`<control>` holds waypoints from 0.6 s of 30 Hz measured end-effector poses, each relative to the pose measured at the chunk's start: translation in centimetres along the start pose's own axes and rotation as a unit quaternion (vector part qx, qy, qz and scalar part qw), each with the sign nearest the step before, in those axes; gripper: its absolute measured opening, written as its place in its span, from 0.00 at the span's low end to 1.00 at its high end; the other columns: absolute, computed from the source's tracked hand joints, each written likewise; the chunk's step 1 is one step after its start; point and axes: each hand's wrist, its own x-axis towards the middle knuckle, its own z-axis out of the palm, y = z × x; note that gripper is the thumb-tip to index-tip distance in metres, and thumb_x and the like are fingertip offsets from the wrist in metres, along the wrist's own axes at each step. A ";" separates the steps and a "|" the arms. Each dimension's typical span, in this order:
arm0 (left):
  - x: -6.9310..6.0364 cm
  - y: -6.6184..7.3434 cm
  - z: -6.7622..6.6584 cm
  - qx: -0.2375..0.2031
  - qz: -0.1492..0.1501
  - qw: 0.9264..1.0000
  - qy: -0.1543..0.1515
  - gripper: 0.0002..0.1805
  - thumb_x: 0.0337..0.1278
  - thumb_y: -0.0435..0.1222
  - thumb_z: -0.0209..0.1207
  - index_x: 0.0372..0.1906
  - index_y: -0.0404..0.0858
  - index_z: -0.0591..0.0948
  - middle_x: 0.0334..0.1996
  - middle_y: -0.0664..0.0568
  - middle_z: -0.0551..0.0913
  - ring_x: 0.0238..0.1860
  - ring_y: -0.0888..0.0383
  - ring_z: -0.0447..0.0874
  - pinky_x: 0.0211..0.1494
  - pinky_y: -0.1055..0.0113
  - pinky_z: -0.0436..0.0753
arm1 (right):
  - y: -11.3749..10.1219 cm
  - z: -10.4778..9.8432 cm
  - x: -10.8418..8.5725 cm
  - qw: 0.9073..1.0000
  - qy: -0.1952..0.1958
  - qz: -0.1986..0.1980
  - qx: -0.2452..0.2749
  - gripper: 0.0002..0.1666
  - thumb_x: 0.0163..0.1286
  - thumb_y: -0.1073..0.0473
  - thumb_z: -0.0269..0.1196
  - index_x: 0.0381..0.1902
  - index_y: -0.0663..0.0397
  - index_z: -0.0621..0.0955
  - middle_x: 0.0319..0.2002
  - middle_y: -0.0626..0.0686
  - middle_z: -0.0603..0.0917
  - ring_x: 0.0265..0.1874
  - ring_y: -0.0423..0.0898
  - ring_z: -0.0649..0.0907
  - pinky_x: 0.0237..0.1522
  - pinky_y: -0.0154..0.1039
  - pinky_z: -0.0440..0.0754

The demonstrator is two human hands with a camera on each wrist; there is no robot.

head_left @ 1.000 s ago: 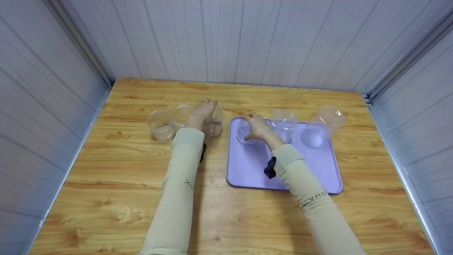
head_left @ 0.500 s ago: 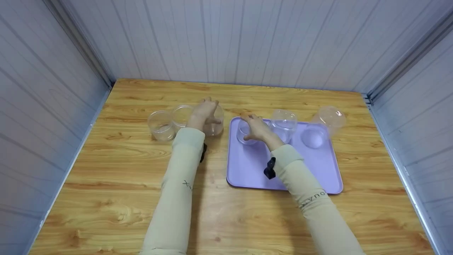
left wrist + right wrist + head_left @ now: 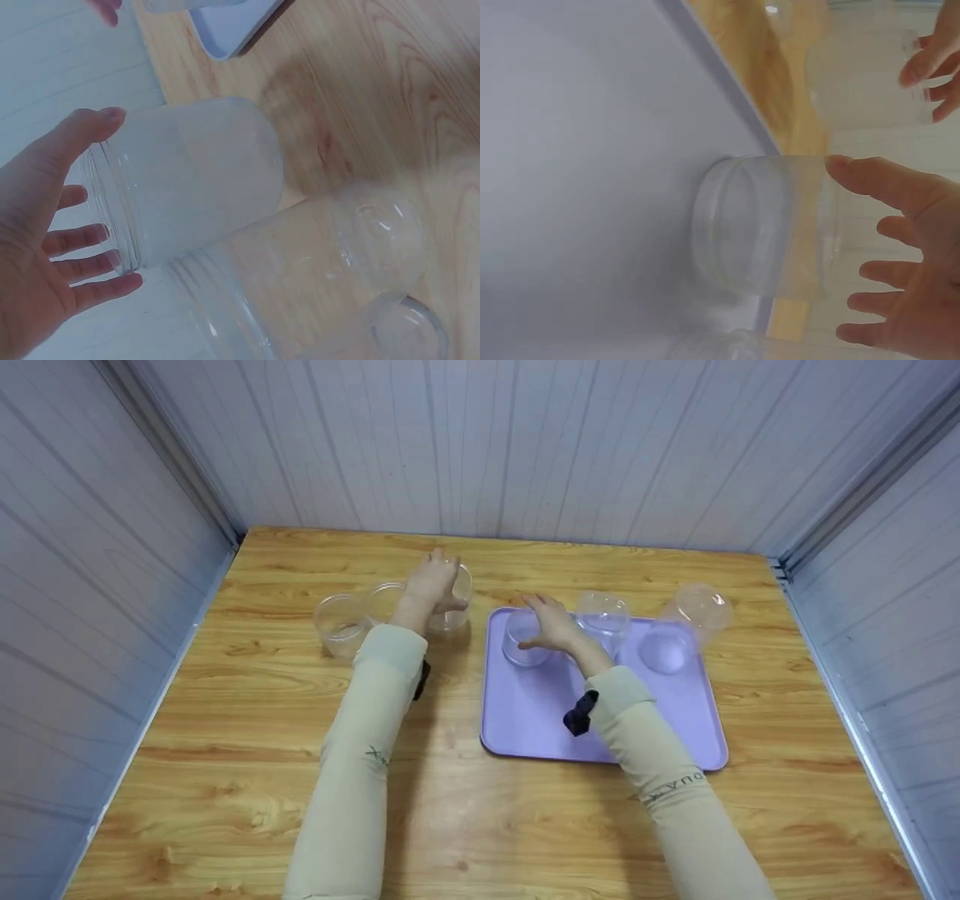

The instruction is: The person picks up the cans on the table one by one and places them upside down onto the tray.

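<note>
- The left hand grips a clear, colourless cylindrical plastic jar by its ridged rim, the thumb on one side and the fingers on the other
- This gripped jar is just left of a rectangular purple tray with rounded corners; its base appears clear of the yellow-brown wood-grain table
- The right hand has its fingers spread and nearly straight beside a clear round plastic container that stands at the tray's far left corner; the thumb tip is at the container's upper edge, but I cannot tell whether it touches
- Two transparent cylindrical jars, an outer one and an inner one, stand side by side on the table, left of the gripped jar
- Right of the right hand, a clear plastic vessel stands on the tray, partly hidden by the wrist
- A clear rounded vessel shows at the tray's far right corner
- Cream sleeves with dark lettering cover both arms
</note>
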 end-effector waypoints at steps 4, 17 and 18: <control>-0.4 0.1 -0.4 0.005 0.001 1.000 0.021 0.43 0.42 0.49 0.63 0.62 0.31 0.61 0.57 0.34 0.60 0.57 0.38 0.59 0.54 0.51 0.69 | -0.1 -0.8 -0.4 1.000 0.024 -0.007 0.018 0.50 0.51 0.56 0.67 0.66 0.61 0.55 0.64 0.67 0.52 0.62 0.63 0.54 0.61 0.55 0.54; -1.8 1.2 -2.6 -0.037 -0.027 0.995 0.083 0.45 0.38 0.53 0.64 0.62 0.35 0.62 0.56 0.37 0.63 0.54 0.42 0.63 0.46 0.52 0.75 | -0.4 -1.8 -2.2 0.977 0.154 -0.038 0.141 0.38 0.57 0.57 0.63 0.62 0.63 0.61 0.61 0.62 0.64 0.58 0.59 0.64 0.57 0.49 0.63; -1.9 1.3 -2.7 -0.038 -0.029 0.995 0.087 0.45 0.38 0.53 0.64 0.62 0.36 0.62 0.56 0.37 0.63 0.54 0.42 0.63 0.46 0.52 0.75 | -0.5 -1.8 -2.3 0.973 0.164 -0.042 0.160 0.37 0.57 0.58 0.63 0.62 0.63 0.62 0.60 0.62 0.64 0.57 0.59 0.65 0.56 0.49 0.65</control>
